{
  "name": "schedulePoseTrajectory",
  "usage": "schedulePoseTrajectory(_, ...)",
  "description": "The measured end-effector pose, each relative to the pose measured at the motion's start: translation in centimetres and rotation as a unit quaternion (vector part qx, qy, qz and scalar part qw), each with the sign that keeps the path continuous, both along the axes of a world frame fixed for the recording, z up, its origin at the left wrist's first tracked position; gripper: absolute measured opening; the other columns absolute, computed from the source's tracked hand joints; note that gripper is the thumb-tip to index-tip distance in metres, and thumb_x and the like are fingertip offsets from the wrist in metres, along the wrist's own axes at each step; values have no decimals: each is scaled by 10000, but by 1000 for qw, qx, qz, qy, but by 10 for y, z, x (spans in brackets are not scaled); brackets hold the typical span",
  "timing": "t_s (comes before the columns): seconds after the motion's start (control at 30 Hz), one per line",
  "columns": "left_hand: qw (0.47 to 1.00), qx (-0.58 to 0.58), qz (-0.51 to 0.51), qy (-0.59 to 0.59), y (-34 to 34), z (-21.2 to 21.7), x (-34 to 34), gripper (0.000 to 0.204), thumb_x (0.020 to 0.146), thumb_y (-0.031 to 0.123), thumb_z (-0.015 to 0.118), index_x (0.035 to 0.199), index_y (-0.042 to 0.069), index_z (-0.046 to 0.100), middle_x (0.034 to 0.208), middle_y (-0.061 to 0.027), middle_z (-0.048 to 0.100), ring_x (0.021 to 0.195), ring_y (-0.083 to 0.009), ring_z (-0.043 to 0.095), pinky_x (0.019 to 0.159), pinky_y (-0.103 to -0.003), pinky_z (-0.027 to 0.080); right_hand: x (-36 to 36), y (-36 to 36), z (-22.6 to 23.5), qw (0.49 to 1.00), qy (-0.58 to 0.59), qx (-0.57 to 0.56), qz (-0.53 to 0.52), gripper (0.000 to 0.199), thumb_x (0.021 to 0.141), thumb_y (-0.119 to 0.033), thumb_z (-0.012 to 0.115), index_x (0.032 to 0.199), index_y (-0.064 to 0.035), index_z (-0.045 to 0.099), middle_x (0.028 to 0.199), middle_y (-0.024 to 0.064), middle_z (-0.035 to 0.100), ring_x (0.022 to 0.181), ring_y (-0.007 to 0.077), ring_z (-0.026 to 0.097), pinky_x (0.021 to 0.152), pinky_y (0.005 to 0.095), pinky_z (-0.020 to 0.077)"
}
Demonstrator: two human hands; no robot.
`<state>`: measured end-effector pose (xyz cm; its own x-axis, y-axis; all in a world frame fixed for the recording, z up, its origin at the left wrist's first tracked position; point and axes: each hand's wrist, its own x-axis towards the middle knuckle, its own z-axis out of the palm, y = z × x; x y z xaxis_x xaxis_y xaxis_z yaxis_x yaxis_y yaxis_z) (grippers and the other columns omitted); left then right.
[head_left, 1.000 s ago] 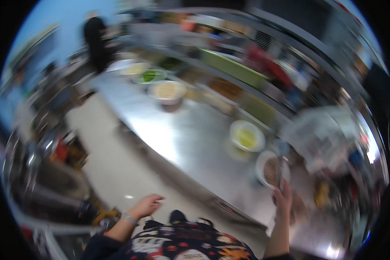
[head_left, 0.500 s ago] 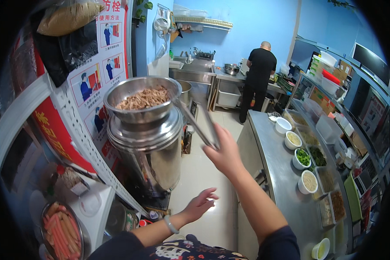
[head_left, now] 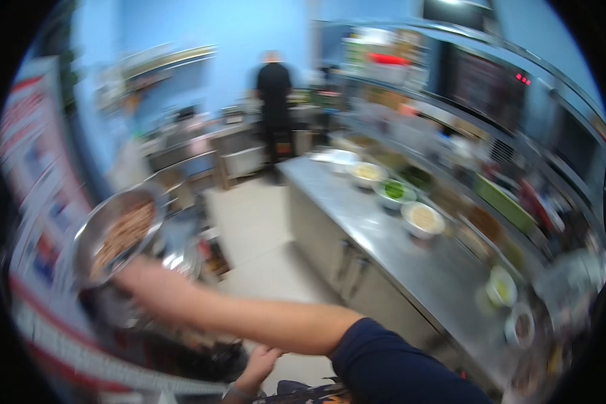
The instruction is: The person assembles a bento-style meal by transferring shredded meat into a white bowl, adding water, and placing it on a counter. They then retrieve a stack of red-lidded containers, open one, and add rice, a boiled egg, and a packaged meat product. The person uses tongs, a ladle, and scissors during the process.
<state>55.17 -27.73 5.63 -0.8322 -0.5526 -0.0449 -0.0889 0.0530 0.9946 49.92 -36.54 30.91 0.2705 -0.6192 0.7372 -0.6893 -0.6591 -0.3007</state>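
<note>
My right arm crosses the view to the left. At its end, my right hand [head_left: 145, 279], smeared by motion, is at the near rim of a steel bowl [head_left: 86, 239]. Shredded brown meat [head_left: 126, 232] lies in that bowl. A blurred grey streak between the hand and the meat looks like the tongs [head_left: 120, 260], still in this hand; its fingers do not show clearly. Below the right forearm my left hand [head_left: 259, 367] is held low in front of me, fingers drawn together and nothing visible in them.
On the right runs a steel counter [head_left: 357, 209] with several white bowls, one of chopped greens [head_left: 394, 190]. Shelves [head_left: 451, 101] stand behind it. A person in black [head_left: 274, 101] works at the far wall. A printed banner [head_left: 37, 175] stands at left.
My right hand has swung left and down from over the aisle to the meat bowl. My left hand has dropped and its fingers have drawn in. The view has turned right.
</note>
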Motion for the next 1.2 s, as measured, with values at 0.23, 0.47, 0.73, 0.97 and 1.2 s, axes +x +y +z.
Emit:
schedulePoseTrajectory(0.23,987,52,-147,-40,45,-33,-49,269,954,216,508,738,56,523,627,-19,520,593,-113,526,596,-284,485,-102,340,-197,866,-176,366,-292,388,893,-349,526,695,-30,623,730,175,614,709,365,558,655,457,447)
schedulePoseTrajectory(0.47,938,-33,-334,-89,178,-58,-118,378,985,217,427,676,30,536,439,-14,418,415,-118,458,448,-268,425,2,744,-206,490,-332,567,-573,318,955,-262,414,1049,-45,627,1033,191,649,891,329,645,822,430,483)
schedulePoseTrajectory(0.73,816,-118,-564,44,542,-44,-164,187,873,111,527,1000,51,649,702,-60,561,649,-184,568,600,-309,464,91,981,-348,147,-332,700,-615,478,923,-342,517,1356,-159,434,1238,202,565,1028,294,616,926,450,450)
schedulePoseTrajectory(0.97,616,-298,-700,205,768,-15,-198,208,818,149,609,1009,93,672,1167,-125,550,1050,-321,534,905,-395,442,126,1093,-451,274,-735,273,-556,423,876,-466,564,1090,-112,653,1114,128,647,1002,249,632,835,366,499)
schedulePoseTrajectory(1.2,499,-344,-736,302,973,-69,-254,359,778,306,644,1094,135,645,1345,-146,456,1249,-352,391,996,-497,364,84,1209,-357,281,-593,263,-708,291,898,-352,556,1017,-111,667,969,97,678,902,280,634,800,352,497)
